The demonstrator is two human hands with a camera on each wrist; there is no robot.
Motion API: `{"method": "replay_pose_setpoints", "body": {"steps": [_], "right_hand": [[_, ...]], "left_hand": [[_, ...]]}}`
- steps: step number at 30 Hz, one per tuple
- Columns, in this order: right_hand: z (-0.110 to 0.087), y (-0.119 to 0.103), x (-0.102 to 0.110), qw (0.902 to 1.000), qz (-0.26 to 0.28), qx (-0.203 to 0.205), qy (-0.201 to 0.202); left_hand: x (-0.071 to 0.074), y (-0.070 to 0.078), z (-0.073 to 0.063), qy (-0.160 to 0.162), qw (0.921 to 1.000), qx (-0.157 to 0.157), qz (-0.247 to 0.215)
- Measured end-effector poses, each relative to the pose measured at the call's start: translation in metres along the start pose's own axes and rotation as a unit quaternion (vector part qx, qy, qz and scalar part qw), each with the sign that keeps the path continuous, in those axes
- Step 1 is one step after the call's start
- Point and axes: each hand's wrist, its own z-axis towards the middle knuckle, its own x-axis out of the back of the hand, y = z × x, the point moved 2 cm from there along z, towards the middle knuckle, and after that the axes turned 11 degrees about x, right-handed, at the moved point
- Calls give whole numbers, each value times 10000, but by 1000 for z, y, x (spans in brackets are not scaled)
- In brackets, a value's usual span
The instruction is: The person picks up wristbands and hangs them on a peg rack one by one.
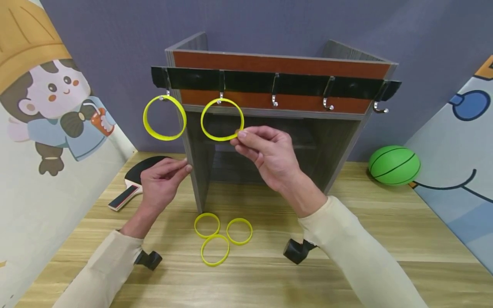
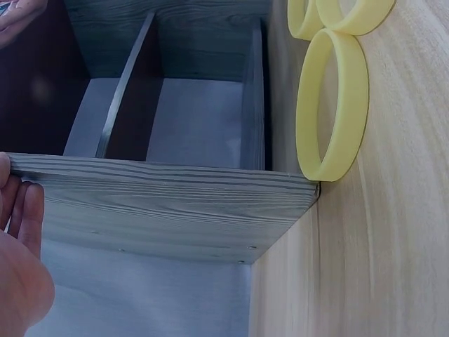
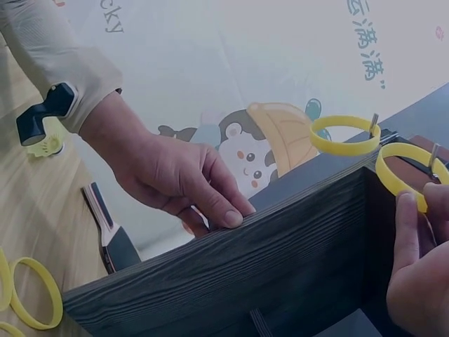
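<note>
My right hand point(image 1: 275, 156) pinches the lower right rim of a yellow ring point(image 1: 203, 124) between thumb and fingers. The top of this ring is at the second hook point(image 1: 221, 85) from the left. Another yellow ring point(image 1: 146, 124) hangs on the leftmost hook point(image 1: 167, 85). My left hand point(image 1: 159, 182) touches the front edge of the grey wooden cabinet's left side panel point(image 3: 231, 260) with its fingertips. In the right wrist view, the left thumb lies on that edge. Three more yellow rings point(image 1: 215, 264) lie on the table before the cabinet.
Hooks farther right, such as the middle hook point(image 1: 274, 92), sit on the black strip point(image 1: 246, 81) across the cabinet's top. A table tennis paddle point(image 1: 132, 188) lies behind the left hand. A green ball point(image 1: 394, 165) rests at the right by the wall.
</note>
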Motion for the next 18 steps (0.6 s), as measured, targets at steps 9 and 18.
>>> {"method": "replay_pose_setpoints", "body": {"steps": [9,18], "right_hand": [[-2,2,5,9999,-79,-38,100],[-14,5,11,9993,-306,-158,-141]], "left_hand": [[0,-2,0,33,10000,-26,64],[0,-3,0,52,10000,-31,21]]}}
